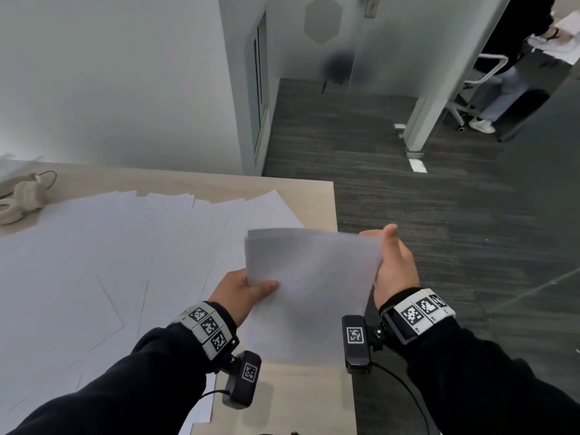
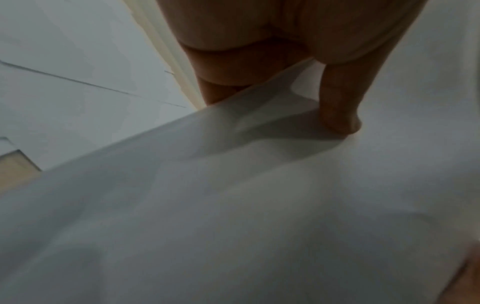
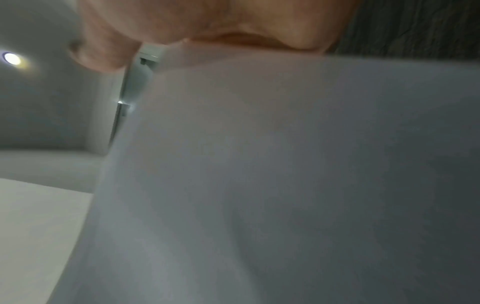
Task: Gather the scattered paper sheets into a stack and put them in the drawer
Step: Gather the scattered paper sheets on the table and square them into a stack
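A thin bundle of white paper sheets (image 1: 310,287) is held up above the table's right corner, tilted toward me. My left hand (image 1: 243,290) pinches its left edge, thumb on top, which the left wrist view (image 2: 340,115) shows pressing the sheet (image 2: 233,205). My right hand (image 1: 394,265) holds the bundle's right edge, thumb raised at the top corner. The right wrist view is mostly filled by the paper (image 3: 285,174). Several loose sheets (image 1: 125,252) lie overlapping across the wooden table (image 1: 314,196). No drawer is in view.
Cream headphones (image 1: 22,199) lie at the table's far left by the wall. Right of the table is dark carpet (image 1: 408,199), with a glass partition beyond. A person sits on an office chair (image 1: 470,89) at the far right.
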The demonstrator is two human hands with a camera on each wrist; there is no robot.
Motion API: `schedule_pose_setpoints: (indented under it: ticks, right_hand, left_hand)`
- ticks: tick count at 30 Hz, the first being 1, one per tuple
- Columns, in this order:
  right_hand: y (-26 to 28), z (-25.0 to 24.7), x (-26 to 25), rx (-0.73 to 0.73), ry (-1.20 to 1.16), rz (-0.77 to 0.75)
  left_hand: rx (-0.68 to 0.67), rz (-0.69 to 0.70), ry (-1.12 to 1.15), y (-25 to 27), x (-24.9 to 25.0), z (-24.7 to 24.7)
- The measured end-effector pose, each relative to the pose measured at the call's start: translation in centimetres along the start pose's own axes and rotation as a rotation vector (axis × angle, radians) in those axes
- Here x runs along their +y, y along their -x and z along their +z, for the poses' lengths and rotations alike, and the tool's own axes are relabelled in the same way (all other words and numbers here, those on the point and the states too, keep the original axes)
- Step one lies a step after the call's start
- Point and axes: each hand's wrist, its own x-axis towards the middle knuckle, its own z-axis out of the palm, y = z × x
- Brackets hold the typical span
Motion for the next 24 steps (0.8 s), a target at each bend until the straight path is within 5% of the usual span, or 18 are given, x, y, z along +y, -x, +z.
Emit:
schedule_pose_setpoints:
  ticks: [5, 10, 17, 24]
  right_hand:
    - [0.3, -1.0, 3.1, -0.238, -0.116, 0.173]
    - [1.3, -1.5, 5.5, -0.247, 0.019, 0.181]
    - [2.0, -1.7, 6.0, -0.367, 0.22, 0.197]
    - [1.6, -1.4, 6.4, -0.304, 0.248, 0.232]
  left_hand:
    - [0.124, 0.088, 0.128, -0.7, 1.3, 0.1]
    - [0.103, 0.162, 0.069, -0.6, 1.8, -0.1]
    - [-0.021, 0.035, -0.067, -0.4, -0.8, -0.2]
    - [-0.039, -0.009, -0.065, -0.6, -0.5, 0.3]
